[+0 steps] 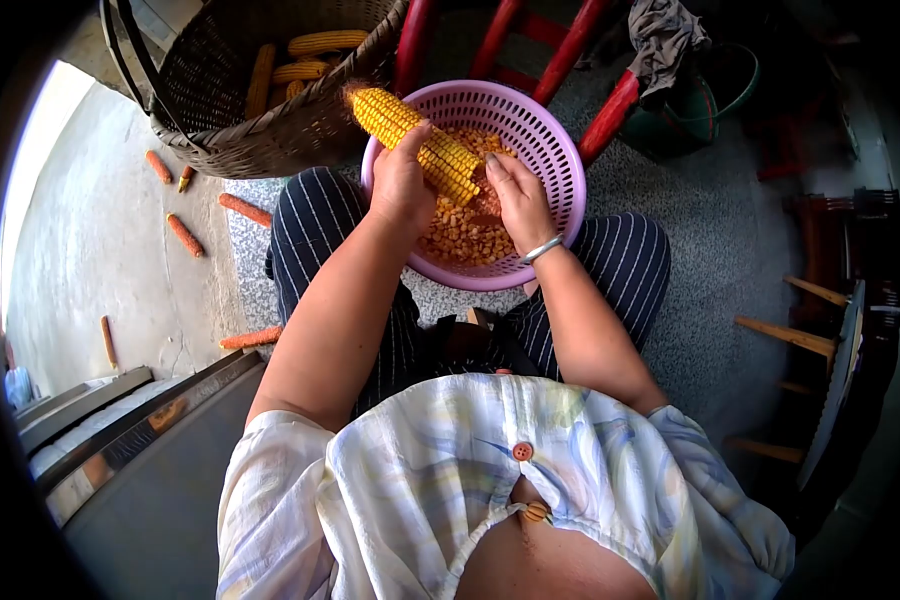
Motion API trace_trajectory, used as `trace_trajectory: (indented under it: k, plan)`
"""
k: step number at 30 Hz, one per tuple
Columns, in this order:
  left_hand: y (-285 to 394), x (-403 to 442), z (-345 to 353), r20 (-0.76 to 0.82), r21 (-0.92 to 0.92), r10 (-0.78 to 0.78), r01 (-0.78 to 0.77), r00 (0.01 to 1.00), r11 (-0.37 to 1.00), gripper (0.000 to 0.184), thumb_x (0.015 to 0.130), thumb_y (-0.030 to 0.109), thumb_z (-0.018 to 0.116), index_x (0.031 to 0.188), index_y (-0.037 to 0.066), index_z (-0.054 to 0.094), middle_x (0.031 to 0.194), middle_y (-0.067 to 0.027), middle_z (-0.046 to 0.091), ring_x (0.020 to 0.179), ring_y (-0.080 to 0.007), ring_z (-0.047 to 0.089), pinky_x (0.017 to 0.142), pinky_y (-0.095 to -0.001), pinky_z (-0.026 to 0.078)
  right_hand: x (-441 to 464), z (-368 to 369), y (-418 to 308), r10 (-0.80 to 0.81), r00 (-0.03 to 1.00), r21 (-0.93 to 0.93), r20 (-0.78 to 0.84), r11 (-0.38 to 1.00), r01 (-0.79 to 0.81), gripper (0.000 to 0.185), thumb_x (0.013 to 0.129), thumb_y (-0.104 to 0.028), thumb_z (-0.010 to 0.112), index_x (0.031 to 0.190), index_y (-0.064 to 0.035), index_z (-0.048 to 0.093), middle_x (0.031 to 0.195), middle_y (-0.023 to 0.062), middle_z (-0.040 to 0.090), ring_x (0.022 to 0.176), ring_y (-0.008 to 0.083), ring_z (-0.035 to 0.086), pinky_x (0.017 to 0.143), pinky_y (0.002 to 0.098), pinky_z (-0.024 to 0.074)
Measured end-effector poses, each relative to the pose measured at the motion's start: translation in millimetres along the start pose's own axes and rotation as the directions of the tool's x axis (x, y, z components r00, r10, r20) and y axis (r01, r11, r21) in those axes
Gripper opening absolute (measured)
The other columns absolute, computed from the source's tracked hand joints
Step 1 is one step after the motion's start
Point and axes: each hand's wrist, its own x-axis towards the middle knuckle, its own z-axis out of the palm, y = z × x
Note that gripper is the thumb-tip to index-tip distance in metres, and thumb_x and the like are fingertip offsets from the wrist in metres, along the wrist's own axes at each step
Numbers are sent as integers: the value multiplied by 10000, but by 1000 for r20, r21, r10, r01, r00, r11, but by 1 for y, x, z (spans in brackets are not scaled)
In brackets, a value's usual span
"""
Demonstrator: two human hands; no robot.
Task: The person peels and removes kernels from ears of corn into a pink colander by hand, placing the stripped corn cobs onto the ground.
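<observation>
A yellow corn cob [395, 118], partly stripped at its lower right end, is held over a pink perforated basket [568, 170]. My left hand [404, 185] is wrapped round the cob from the left. My right hand [518, 200], with a bangle at the wrist, is closed on the cob's stripped reddish end, thumb against the kernels. Loose kernels [460, 235] lie in the basket below both hands. The basket sits between my knees.
A wicker basket [260, 145] with several corn cobs [327, 42] stands at the upper left. Stripped cobs [184, 235] lie on the left floor. Red chair legs [608, 118], a green bucket [705, 125] and a wooden-legged stool [790, 337] are behind and right.
</observation>
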Motion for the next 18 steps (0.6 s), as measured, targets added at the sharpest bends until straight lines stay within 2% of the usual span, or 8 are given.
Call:
trace_trajectory:
  k: [2, 3, 5, 9, 12, 16, 18]
  plan:
    - [-2, 2, -2, 1, -4, 9, -9, 1000, 1000, 285, 853, 121, 563, 1077, -23, 462, 1000, -132, 544, 901, -250, 553, 792, -377, 475, -4, -1, -13, -89, 977, -153, 195, 981, 120, 393, 888, -345, 515, 957, 36, 582, 709, 123, 615, 660, 200, 600, 582, 299, 450]
    - [-2, 1, -2, 1, -4, 10, -10, 1000, 1000, 285, 853, 121, 563, 1077, -23, 462, 1000, -132, 544, 901, -250, 553, 792, -377, 475, -7, 2, -18, -169, 962, -247, 216, 943, 221, 434, 880, -393, 503, 940, 31, 572, 643, 155, 590, 597, 262, 597, 561, 331, 454]
    - [-3, 0, -1, -4, 107, 44, -43, 999, 993, 274, 852, 118, 565, 1064, -26, 466, 975, -129, 551, 870, -246, 563, 770, -362, 483, -11, 3, -29, -171, 958, -452, 231, 853, 262, 391, 892, -361, 484, 878, 21, 568, 592, 162, 565, 559, 298, 581, 535, 360, 442]
    - [-3, -1, 0, -22, 167, 50, -46, 998, 985, 257, 852, 114, 567, 1047, -27, 475, 949, -121, 561, 839, -240, 571, 747, -354, 491, -8, 2, -17, -155, 964, -435, 218, 868, 238, 389, 912, -330, 446, 764, 12, 558, 537, 149, 533, 504, 312, 549, 502, 380, 420]
    - [-3, -3, 2, -26, 149, 36, -32, 999, 988, 244, 851, 117, 573, 1030, -24, 485, 941, -119, 566, 823, -232, 574, 735, -350, 494, -3, -4, -13, -84, 986, -420, 144, 897, 138, 456, 931, -313, 402, 636, 9, 530, 514, 137, 509, 484, 293, 526, 485, 373, 401]
    - [-5, -1, 1, -18, 163, 49, -45, 999, 986, 217, 850, 114, 577, 1010, -8, 497, 933, -110, 574, 807, -215, 575, 726, -342, 492, -3, -1, -11, -58, 988, -382, 141, 918, 108, 446, 924, -346, 415, 698, 17, 541, 524, 145, 518, 510, 292, 545, 494, 369, 409]
    - [-8, 2, -3, -18, 197, 56, -51, 998, 979, 207, 849, 113, 580, 1002, -3, 499, 928, -104, 576, 803, -209, 574, 722, -339, 491, -7, 8, -12, -213, 970, -290, 114, 927, 238, 433, 909, -377, 445, 763, 20, 538, 534, 157, 526, 519, 300, 559, 485, 366, 413]
